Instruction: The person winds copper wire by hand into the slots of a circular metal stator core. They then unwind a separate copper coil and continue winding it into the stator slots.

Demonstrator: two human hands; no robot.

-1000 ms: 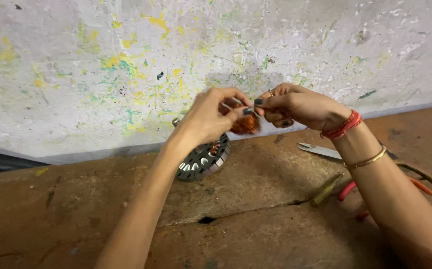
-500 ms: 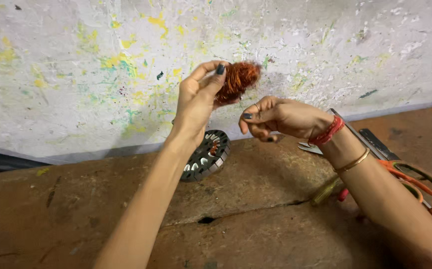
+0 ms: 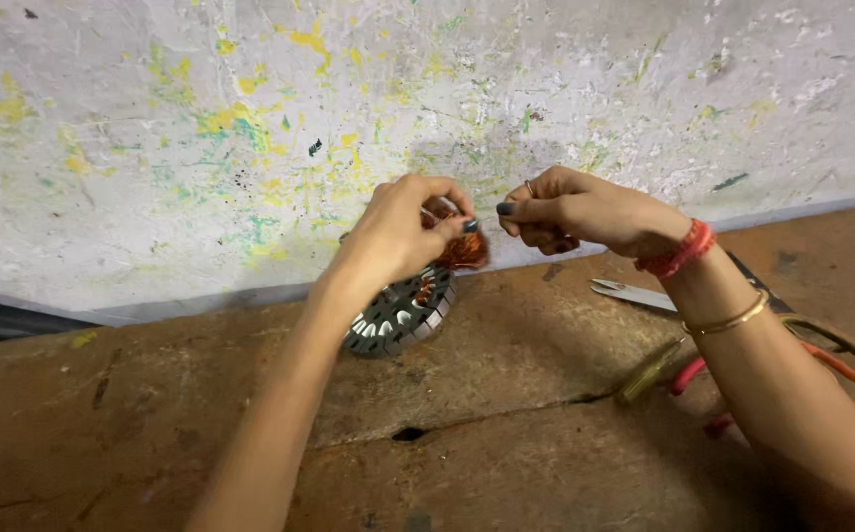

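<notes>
Fingers (image 3: 459, 226) around fuzzy copper wire bundle (image 3: 464, 250)

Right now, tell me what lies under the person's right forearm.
Under the right forearm lie scissors with orange handle loops and a brass-coloured tool on the brown bench. The arm hides their middles.

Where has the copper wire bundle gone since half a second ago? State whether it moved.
Yes. The copper wire bundle dropped from high on the spattered wall toward the round stator.

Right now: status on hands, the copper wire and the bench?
Left hand pinching copper wire bundle. Right hand pinching a fine strand beside it. Motor stator on wooden bench beneath. Scissors under right forearm.
</notes>
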